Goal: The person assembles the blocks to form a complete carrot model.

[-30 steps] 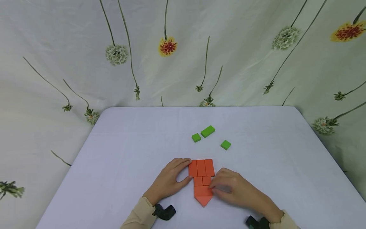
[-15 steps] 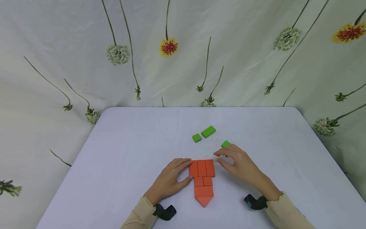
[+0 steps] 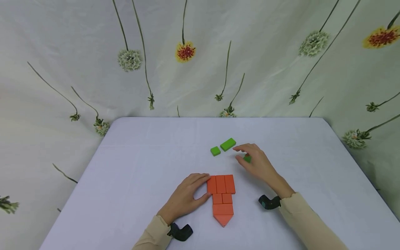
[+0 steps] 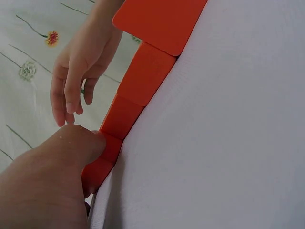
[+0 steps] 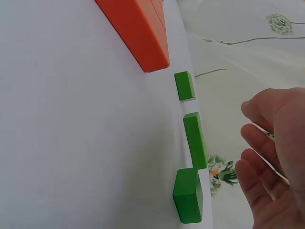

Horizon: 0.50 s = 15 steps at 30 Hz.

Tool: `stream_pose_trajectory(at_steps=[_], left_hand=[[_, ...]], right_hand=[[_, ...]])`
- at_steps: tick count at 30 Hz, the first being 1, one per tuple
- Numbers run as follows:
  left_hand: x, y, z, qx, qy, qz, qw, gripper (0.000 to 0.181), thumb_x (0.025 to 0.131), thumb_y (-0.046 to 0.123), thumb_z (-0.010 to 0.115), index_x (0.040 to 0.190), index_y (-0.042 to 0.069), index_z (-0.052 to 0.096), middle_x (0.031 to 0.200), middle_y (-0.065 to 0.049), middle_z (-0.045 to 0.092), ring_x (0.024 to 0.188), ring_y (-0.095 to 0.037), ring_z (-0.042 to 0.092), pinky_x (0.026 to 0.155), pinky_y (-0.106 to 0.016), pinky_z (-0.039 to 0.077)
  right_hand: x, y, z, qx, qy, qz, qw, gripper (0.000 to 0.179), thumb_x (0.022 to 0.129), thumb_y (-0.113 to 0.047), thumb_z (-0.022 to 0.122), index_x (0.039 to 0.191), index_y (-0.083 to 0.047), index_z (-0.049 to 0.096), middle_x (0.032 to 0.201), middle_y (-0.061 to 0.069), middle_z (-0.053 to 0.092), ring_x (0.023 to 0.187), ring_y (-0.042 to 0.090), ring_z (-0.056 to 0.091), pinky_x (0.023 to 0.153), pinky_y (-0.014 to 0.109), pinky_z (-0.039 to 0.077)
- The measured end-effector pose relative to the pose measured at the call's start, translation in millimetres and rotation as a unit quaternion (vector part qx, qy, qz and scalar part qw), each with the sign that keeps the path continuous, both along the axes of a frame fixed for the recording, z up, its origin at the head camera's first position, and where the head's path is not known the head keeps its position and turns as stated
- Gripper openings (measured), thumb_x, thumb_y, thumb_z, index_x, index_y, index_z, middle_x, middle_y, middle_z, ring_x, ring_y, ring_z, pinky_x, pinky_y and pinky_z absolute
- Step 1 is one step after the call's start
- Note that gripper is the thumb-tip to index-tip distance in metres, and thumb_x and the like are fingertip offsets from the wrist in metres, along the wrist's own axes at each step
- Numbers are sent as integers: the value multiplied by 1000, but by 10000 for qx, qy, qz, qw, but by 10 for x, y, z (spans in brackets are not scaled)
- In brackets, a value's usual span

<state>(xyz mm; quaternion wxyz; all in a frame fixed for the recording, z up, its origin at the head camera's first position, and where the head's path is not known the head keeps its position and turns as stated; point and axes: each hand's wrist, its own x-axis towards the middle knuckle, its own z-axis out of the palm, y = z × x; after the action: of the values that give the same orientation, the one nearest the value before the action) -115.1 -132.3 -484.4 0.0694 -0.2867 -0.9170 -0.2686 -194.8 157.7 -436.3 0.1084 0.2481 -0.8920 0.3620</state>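
Observation:
Flat red blocks (image 3: 221, 184) lie joined in an arrow-like shape, with a pointed triangular block (image 3: 223, 220) at the near end. My left hand (image 3: 186, 194) rests at their left side, index fingertip and thumb touching the upper left block. In the left wrist view that thumb (image 4: 71, 148) lies against the red edge. My right hand (image 3: 257, 161) hovers over a small green block (image 3: 247, 158), partly hiding it, with thumb and fingers spread apart. In the right wrist view nothing is between its fingers, and the green block (image 5: 188, 195) sits apart from them.
Left of my right hand lie a longer green block (image 3: 228, 144) and a small green block (image 3: 215, 151). A white cloth covers the table (image 3: 140, 149). Behind its far edge hangs a flower-print curtain (image 3: 265, 86).
My right hand has left the right side of the red blocks and moved up and away to the small green block. My left hand stays in place.

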Motion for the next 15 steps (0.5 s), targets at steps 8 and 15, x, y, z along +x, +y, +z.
stream_pose_trajectory(at_steps=[8,15], left_hand=[[4,-4,-6,-46,-27,32,10000,57,95,40,74,143,14,61,144,3,61,135,-13,53,114,-37,48],[1,-3,-15,-5,46,13,10000,56,95,40,74,143,14,62,144,3,61,135,-13,53,113,-37,48]], right_hand=[[-264,-61,-39,177,-298,-91,9994,42,94,-7,72,134,0,64,131,18,67,114,37,59,89,48,59],[-480,-88,-125,460,-293,-8,9985,48,95,-4,68,141,4,57,142,24,60,126,43,55,105,55,50]])
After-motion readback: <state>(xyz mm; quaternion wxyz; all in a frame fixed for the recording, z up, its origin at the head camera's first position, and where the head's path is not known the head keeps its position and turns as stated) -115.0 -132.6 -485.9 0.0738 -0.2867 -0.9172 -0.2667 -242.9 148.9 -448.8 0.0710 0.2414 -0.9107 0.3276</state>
